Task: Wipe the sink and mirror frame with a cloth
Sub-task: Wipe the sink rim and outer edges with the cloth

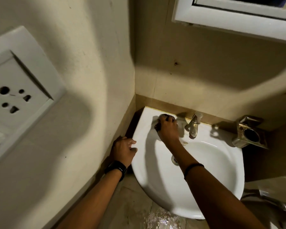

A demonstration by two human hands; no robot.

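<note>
A white wall-hung sink (221, 171) fills the lower middle of the view. My right hand (168, 129) presses a small dark cloth (163, 116) onto the sink's back left ledge, just left of the tap, with its fingers curled round the cloth. My left hand (123, 150) holds the sink's left edge, thumb and fingers hooked over the rim; a black watch sits on that wrist. The white mirror frame (238, 22) hangs on the wall at the top right, only its lower left corner in view.
A metal tap (193, 125) stands at the back of the sink and a drain (175, 160) lies in the bowl. A metal holder (249, 133) is fixed to the wall on the right. A white socket plate (18, 96) sits on the left wall. The floor below is wet.
</note>
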